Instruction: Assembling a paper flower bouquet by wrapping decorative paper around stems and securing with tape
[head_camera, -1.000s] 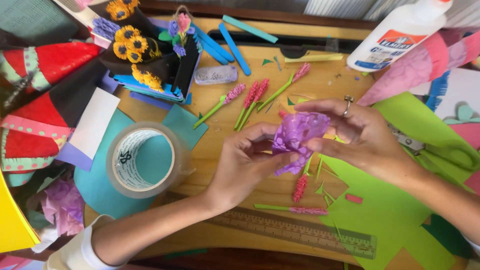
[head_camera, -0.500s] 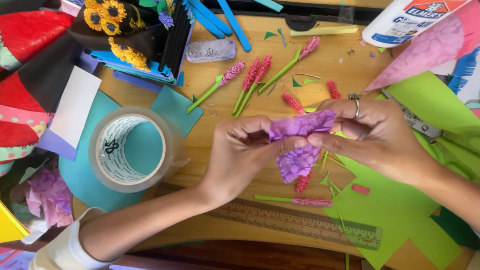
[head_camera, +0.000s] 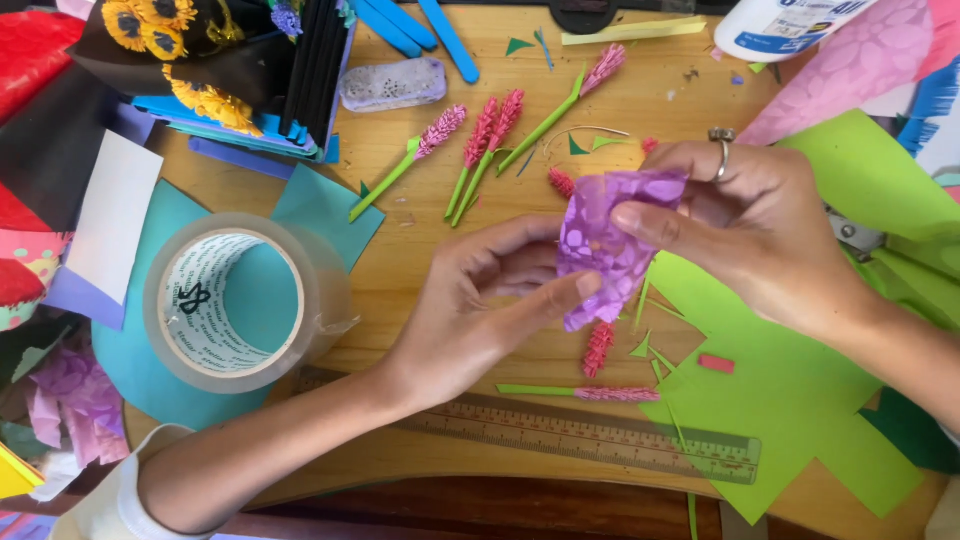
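Both hands pinch purple paper (head_camera: 610, 235) above desk (head_camera: 420, 250): left hand (head_camera: 480, 300) grips lower edge, right hand (head_camera: 750, 225) upper. Pink paper flowers (head_camera: 480, 140) beyond, tape roll (head_camera: 235, 300) left, ruler (head_camera: 590, 435) near, green sheet (head_camera: 790, 400) beneath right wrist.

Tape roll (head_camera: 235, 300), ruler (head_camera: 590, 438), pink paper flowers (head_camera: 480, 135), green paper (head_camera: 790, 400).

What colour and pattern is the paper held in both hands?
Purple paper with lighter pale blotches, crumpled; it shows best in the head view, the only view.
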